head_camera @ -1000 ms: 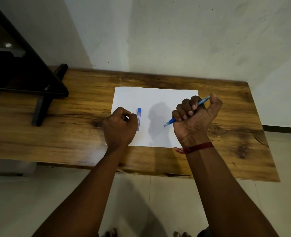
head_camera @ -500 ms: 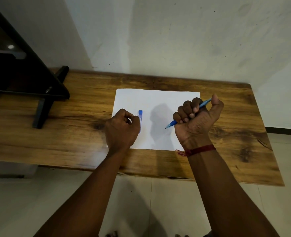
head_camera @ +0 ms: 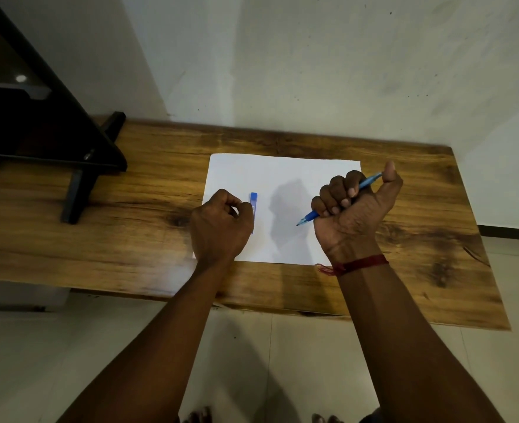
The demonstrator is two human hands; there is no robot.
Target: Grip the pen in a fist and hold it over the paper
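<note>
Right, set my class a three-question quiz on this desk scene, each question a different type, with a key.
1. True or false: the right hand grips the blue pen in a fist, tip pointing toward the sheet's middle.
2. What lies beside the left hand? A) scissors B) a small blue cap-like piece C) a ruler
3. Fill in: the white paper lies on a ___ table.

Key: 1 true; 2 B; 3 wooden.
</note>
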